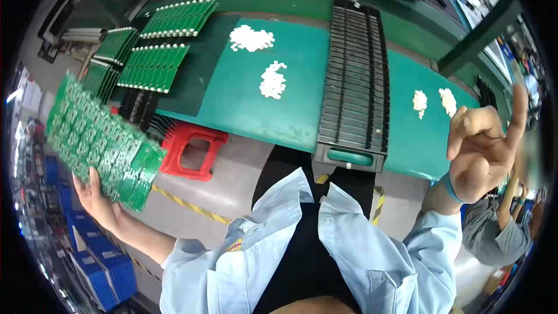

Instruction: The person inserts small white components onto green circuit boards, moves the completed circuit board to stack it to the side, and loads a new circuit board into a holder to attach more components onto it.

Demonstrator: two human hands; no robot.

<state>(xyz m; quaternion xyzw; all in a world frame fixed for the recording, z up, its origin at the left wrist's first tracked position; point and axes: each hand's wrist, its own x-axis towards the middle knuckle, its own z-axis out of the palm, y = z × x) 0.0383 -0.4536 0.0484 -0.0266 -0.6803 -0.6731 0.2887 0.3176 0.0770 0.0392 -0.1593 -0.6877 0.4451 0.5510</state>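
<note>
My left hand (100, 202) grips a green circuit board panel (102, 139) by its lower edge, off the left end of the bench. The panel is tilted, with rows of small components facing me; it could be more than one board. Raised over the right end of the bench, my right hand (479, 157) has one finger stretched up and the others bent, with nothing visible in it. Small white parts (447, 102) lie on the mat just beyond it. A long black slotted rack (356, 81) spans the bench between my hands.
Green board panels (154, 67) stand in black racks at the left. White part piles (251, 38) lie on the green mat (296, 110). A red stool (195, 151) stands below the bench edge, and blue bins (104, 267) are at lower left. Another person (503, 229) is at far right.
</note>
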